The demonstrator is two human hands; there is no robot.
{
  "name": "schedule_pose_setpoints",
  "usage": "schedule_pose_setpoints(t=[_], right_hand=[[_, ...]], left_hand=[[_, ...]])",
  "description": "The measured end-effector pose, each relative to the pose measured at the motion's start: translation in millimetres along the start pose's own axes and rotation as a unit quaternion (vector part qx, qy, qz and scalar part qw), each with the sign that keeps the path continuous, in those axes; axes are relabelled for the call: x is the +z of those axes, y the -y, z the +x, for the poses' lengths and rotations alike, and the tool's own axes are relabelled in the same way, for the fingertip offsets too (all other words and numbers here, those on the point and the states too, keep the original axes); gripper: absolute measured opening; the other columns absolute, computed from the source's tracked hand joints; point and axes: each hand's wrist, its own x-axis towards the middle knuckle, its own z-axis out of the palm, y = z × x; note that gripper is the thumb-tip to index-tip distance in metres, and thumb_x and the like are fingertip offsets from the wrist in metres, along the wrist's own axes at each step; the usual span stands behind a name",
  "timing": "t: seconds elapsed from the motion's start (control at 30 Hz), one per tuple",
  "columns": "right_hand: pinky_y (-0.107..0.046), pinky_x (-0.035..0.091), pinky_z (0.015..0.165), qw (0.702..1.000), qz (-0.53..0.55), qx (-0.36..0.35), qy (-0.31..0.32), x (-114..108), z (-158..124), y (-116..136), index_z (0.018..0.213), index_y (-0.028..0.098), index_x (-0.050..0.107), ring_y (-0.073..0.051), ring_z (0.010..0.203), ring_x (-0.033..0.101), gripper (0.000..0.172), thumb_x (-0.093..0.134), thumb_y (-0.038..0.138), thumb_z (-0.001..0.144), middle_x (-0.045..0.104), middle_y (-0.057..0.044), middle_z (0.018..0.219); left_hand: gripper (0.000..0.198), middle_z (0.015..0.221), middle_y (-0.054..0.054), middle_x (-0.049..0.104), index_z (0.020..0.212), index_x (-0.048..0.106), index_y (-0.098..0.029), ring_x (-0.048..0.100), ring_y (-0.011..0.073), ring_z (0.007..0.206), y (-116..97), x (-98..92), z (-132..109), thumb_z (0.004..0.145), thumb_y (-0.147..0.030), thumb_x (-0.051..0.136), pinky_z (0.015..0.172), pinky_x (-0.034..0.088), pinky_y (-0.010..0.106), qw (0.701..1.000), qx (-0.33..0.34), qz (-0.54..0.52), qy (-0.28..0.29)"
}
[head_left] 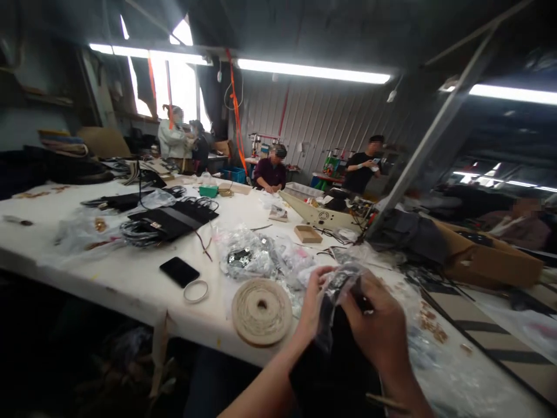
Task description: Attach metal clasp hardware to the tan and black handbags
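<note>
My left hand [311,305] and my right hand [378,328] meet low in the head view, over the near edge of the white table [130,273]. Both are closed on a clear plastic bag with dark pieces inside [337,287], the left pinching its left side, the right wrapped around its right side. Below the bag a black item [335,371] rests against my lap, partly hidden by my forearms. A flat coil of beige cord [261,310] lies just left of my left hand.
A black phone [179,271] and a white ring [195,291] lie left of the coil. Crumpled clear bags of hardware [256,255], black bags [169,220], a small cardboard box [307,233] and brown boxes [487,258] crowd the table. Several people work at the far end.
</note>
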Motion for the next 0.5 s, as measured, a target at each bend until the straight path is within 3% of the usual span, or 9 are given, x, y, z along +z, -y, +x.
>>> schedule_pose_setpoints(t=[0.07, 0.13, 0.23, 0.3, 0.37, 0.43, 0.5], right_hand=[[-0.036, 0.055, 0.078, 0.996, -0.066, 0.034, -0.044, -15, 5, -3, 0.086, 0.025, 0.067, -0.024, 0.086, 0.074, 0.021, 0.074, 0.041, 0.098, 0.079, -0.007, 0.100], [-0.035, 0.046, 0.068, 0.982, -0.152, 0.053, -0.100, -25, 10, -1, 0.082, 0.025, 0.064, -0.020, 0.068, 0.063, 0.023, 0.076, 0.039, 0.094, 0.071, -0.003, 0.080], [-0.035, 0.037, 0.064, 0.959, -0.243, 0.049, -0.138, -23, 18, 6, 0.079, 0.026, 0.061, -0.018, 0.059, 0.050, 0.026, 0.078, 0.039, 0.092, 0.057, 0.003, 0.064], [-0.036, 0.036, 0.066, 0.956, -0.249, 0.056, -0.142, -12, 25, 15, 0.079, 0.026, 0.060, -0.019, 0.061, 0.051, 0.032, 0.079, 0.046, 0.096, 0.056, 0.002, 0.066], [-0.037, 0.036, 0.066, 0.957, -0.240, 0.063, -0.149, 2, 35, 28, 0.081, 0.026, 0.062, -0.019, 0.063, 0.050, 0.038, 0.078, 0.056, 0.099, 0.058, 0.000, 0.069], [-0.037, 0.040, 0.066, 0.962, -0.219, 0.060, -0.155, 13, 47, 43, 0.081, 0.026, 0.064, -0.019, 0.062, 0.049, 0.043, 0.078, 0.063, 0.098, 0.058, 0.000, 0.069], [-0.036, 0.048, 0.069, 0.976, -0.172, 0.045, -0.128, 18, 58, 55, 0.085, 0.025, 0.069, -0.019, 0.064, 0.053, 0.043, 0.081, 0.065, 0.095, 0.063, 0.000, 0.071]], left_hand=[[0.070, 0.128, 0.016, 0.072, 0.133, 0.072, -0.019, 0.071, 0.0279, 0.106, 5, -15.3, -10, 0.088, -0.073, 0.081, 0.090, 0.061, 0.041, 0.999, -0.028, -0.040, -0.013], [0.089, 0.127, 0.017, 0.072, 0.144, 0.066, -0.019, 0.073, 0.0297, 0.101, 12, -30.4, -30, 0.089, -0.089, 0.066, 0.084, 0.061, 0.042, 0.991, -0.078, -0.108, 0.019], [0.111, 0.126, 0.019, 0.076, 0.146, 0.068, -0.018, 0.074, 0.0396, 0.116, 18, -47.5, -72, 0.080, -0.106, 0.052, 0.103, 0.059, 0.052, 0.981, -0.109, -0.143, 0.071], [0.114, 0.137, 0.019, 0.075, 0.150, 0.066, -0.023, 0.068, 0.0458, 0.132, 12, -54.2, -99, 0.074, -0.108, 0.056, 0.113, 0.054, 0.056, 0.995, -0.049, -0.081, 0.033], [0.112, 0.156, 0.016, 0.066, 0.164, 0.052, -0.033, 0.063, 0.0468, 0.140, -3, -56.5, -114, 0.074, -0.097, 0.073, 0.118, 0.052, 0.056, 0.997, 0.051, 0.039, -0.050], [0.112, 0.168, 0.014, 0.056, 0.172, 0.040, -0.036, 0.058, 0.0447, 0.149, -24, -55.6, -114, 0.079, -0.076, 0.089, 0.125, 0.047, 0.054, 0.963, 0.145, 0.178, -0.140], [0.104, 0.173, 0.013, 0.051, 0.173, 0.038, -0.034, 0.049, 0.0412, 0.158, -47, -54.6, -103, 0.086, -0.057, 0.091, 0.133, 0.039, 0.052, 0.917, 0.212, 0.271, -0.203]])
